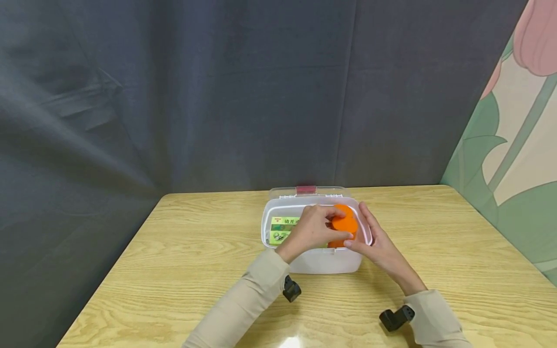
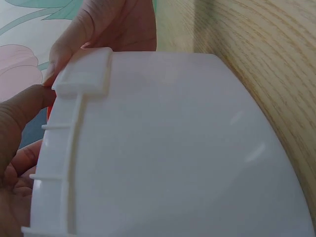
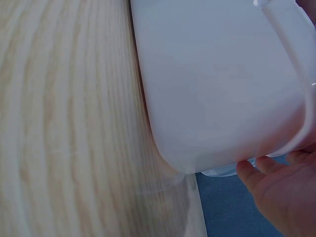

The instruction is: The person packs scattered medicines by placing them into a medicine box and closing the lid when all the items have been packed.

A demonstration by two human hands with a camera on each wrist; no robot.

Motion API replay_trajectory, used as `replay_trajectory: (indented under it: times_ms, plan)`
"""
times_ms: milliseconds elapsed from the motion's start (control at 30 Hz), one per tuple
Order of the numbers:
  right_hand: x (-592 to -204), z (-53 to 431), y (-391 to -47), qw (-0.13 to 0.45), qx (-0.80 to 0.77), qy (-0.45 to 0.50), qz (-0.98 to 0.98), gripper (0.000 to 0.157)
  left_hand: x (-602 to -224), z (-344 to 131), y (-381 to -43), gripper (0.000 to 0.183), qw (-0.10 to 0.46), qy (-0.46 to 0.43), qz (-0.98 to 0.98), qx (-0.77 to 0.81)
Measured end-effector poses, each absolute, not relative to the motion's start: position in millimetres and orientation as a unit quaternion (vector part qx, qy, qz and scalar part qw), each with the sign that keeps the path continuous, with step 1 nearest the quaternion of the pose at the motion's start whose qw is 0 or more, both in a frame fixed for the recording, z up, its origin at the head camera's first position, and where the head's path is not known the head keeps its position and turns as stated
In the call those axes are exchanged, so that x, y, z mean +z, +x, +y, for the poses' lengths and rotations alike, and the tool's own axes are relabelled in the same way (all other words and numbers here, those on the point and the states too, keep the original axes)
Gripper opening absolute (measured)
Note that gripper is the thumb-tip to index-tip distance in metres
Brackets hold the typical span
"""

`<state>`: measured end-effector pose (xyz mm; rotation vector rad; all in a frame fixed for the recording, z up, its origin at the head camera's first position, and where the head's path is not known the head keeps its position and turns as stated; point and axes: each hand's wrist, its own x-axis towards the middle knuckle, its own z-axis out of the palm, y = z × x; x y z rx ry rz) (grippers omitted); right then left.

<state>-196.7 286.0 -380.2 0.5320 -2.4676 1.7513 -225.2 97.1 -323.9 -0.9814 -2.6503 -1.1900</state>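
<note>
A whitish plastic storage box (image 1: 326, 263) stands on the table with its top open. My left hand (image 1: 310, 228) reaches over the rim and pinches a round orange piece (image 1: 345, 224) at the right end inside, with more orange beside and below it. My right hand (image 1: 379, 245) holds the right end of the box, thumb at the front rim and fingers along the outer side. In the right wrist view, fingertips (image 3: 251, 174) touch the outer wall. A green and yellow printed packet (image 1: 277, 236) lies in the left part, partly hidden by my left hand.
Behind the box, its clear lid (image 1: 285, 192) with a dark red piece (image 1: 306, 190) is tipped back. The wooden table (image 1: 196, 251) extends around it. A dark curtain (image 1: 261, 96) hangs behind, and a flower-painted wall (image 1: 518, 159) borders the right.
</note>
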Motion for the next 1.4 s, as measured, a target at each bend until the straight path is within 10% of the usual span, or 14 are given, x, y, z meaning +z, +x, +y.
replay_trajectory:
  times_ms: [1400]
  plan:
    - [-379.6, 285.9, -196.9, 0.036, 0.563, 0.171, -0.807, 0.089, -325.4, 96.2, -230.3, 0.046, 0.01, -0.356, -0.877, -0.322]
